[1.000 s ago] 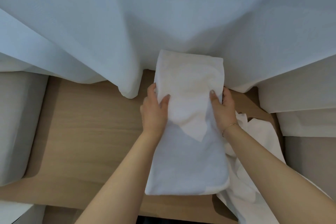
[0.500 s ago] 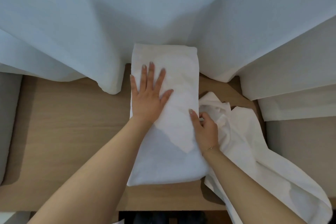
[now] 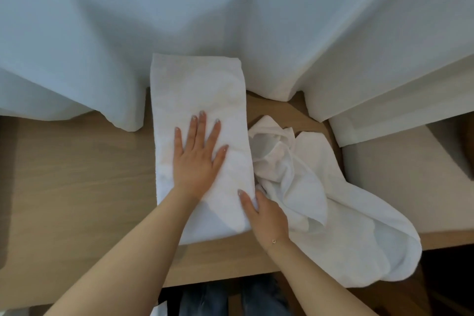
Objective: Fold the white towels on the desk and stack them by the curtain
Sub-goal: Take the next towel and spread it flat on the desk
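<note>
While your left hand (image 3: pixel 196 159) lies flat, fingers spread, on the folded towel (image 3: pixel 200 120), whose far end touches the curtain (image 3: pixel 230 20), press evenly so the layers stay square. Your right hand (image 3: pixel 266 215) pinches that towel's near right edge; whether it also catches the crumpled towel (image 3: pixel 320 187) beside it I cannot tell. Smooth outward along the desk (image 3: pixel 77 174) before letting go.

I count two white towels: one folded towel (image 3: pixel 200 100), one crumpled towel (image 3: pixel 320 187). Two hands, my left hand (image 3: pixel 196 159) and right hand (image 3: pixel 266 215); one curtain (image 3: pixel 230 20), one desk (image 3: pixel 77 174).
</note>
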Demonstrator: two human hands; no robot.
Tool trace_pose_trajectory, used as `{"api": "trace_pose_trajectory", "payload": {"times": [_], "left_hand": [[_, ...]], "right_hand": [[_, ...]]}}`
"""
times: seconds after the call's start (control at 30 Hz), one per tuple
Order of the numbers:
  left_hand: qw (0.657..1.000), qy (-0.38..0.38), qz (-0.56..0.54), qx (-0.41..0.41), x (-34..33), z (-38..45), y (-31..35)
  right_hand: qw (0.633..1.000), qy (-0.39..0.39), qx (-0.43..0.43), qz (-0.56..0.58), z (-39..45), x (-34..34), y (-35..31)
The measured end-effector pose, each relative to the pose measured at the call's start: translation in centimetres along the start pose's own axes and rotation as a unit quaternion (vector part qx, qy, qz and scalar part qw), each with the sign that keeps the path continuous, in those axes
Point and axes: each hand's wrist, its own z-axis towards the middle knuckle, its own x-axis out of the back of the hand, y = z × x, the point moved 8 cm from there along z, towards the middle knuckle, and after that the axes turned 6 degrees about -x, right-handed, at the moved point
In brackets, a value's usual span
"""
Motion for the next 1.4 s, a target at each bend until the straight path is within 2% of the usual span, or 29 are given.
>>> {"api": "trace_pose_trajectory", "payload": {"times": [0.17, 0.27, 0.37, 0.5, 0.7, 0.8, 0.93, 1.07, 1.17, 1.33, 1.4], "left_hand": [[1.0, -0.003, -0.022, 0.012, 1.3, -1.3, 1.7], [0.998, 0.008, -0.015, -0.054, 2.4, -2.6, 6.5], [0.992, -0.011, -0.008, -0.122, 2.0, -3.2, 12.2], [0.979, -0.077, -0.004, -0.188, -0.6, -2.6, 18.0], [0.957, -0.2, 0.025, -0.21, -6.2, -1.8, 22.1], [0.956, -0.236, -0.003, -0.172, -8.5, -2.5, 22.4], [0.948, -0.31, 0.003, -0.073, -10.6, -3.4, 20.9], [0.964, -0.243, -0.108, -0.029, -9.1, -2.4, 21.6], [0.961, -0.198, -0.195, 0.007, -7.1, -1.7, 21.1], [0.929, -0.102, -0.346, 0.089, 0.0, -0.9, 18.3], [0.911, -0.07, -0.39, 0.112, 3.2, -1.2, 17.4]], "right_hand": [[0.984, 0.069, 0.109, -0.12, -2.5, 4.2, 0.6], [0.959, 0.129, 0.13, -0.215, -3.2, 7.4, 3.2], [0.949, 0.119, 0.098, -0.277, -2.6, 9.6, 6.9], [0.947, 0.084, 0.046, -0.308, -0.7, 11.0, 11.0], [0.948, 0.049, 0.039, -0.312, 2.1, 10.7, 15.4], [0.955, 0.037, 0.065, -0.287, 2.5, 10.4, 16.8], [0.965, 0.014, 0.04, -0.257, 2.6, 10.5, 18.8], [0.967, -0.004, 0.049, -0.249, 1.4, 9.8, 19.3], [0.973, 0.0, 0.065, -0.221, 0.6, 9.4, 18.8], [0.99, 0.026, 0.048, -0.132, -0.2, 10.2, 17.0], [0.989, 0.05, 0.065, -0.122, -0.8, 11.1, 15.9]]}}
